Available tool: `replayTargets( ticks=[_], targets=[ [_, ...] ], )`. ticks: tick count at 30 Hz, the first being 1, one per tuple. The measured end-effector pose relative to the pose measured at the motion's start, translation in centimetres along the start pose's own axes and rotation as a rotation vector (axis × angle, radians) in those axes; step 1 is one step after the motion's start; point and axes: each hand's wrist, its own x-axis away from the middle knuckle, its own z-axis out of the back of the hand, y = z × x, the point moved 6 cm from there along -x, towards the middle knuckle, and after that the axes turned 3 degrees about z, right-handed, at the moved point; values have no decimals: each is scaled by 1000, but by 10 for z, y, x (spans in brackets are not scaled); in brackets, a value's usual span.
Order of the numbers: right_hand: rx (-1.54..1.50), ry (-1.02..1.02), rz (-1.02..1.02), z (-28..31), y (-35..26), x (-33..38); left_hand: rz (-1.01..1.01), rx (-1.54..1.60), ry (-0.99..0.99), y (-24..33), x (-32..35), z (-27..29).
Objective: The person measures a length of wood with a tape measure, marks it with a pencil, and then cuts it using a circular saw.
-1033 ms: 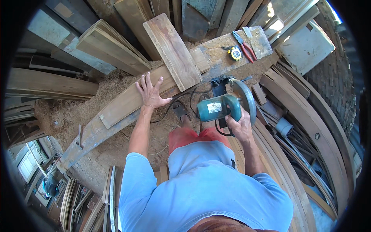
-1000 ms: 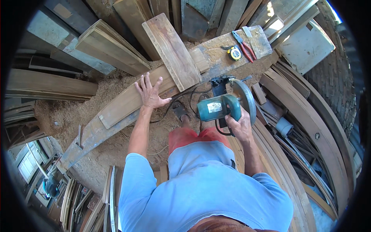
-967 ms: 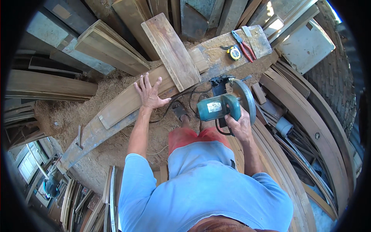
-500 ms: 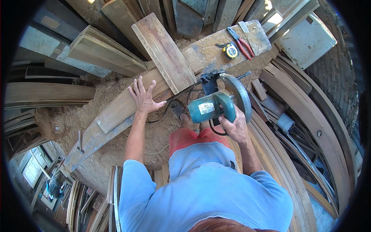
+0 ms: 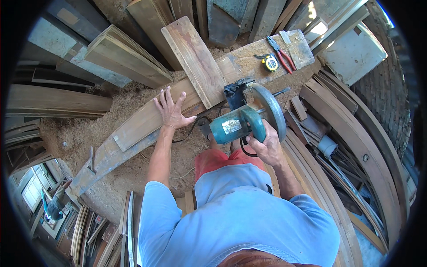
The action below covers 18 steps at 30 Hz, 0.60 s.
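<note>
My right hand (image 5: 267, 144) grips the rear handle of a teal circular saw (image 5: 231, 127). The saw's dark base plate is right by the near right corner of a short wooden board (image 5: 195, 60); whether they touch, I cannot tell. This short board lies crosswise over a longer plank (image 5: 142, 124) on a narrow, dusty bench (image 5: 100, 158). My left hand (image 5: 173, 110) is spread on the long plank, left of the short board, holding nothing. Beyond the saw, a yellow and black tape measure (image 5: 270, 63) and red-handled pliers (image 5: 281, 54) rest on the bench.
Sawdust (image 5: 84, 129) covers the ground around the bench. Stacked boards (image 5: 129, 55) lean along the far side, and long timbers (image 5: 356, 129) lie at the right. A dark cord (image 5: 189, 133) runs below the bench near my legs. A grey-blue cup-like container (image 5: 327, 146) sits among scraps.
The saw in my right hand has shifted left, bringing its base plate closer to the short board's near end. My left hand stays spread on the plank. The whole view has shifted slightly.
</note>
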Motion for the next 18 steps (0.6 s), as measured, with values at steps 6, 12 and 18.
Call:
replayTargets(
  ticks=[6, 12, 18],
  targets=[
    [57, -48, 67, -25, -16, -17, 37, 14, -30, 0, -1, 3],
    [60, -65, 114, -50, -15, -38, 74, 46, -70, -2, -1, 2],
    [88, -73, 120, -65, -12, -53, 91, 36, -82, -5, -1, -2]
  ],
)
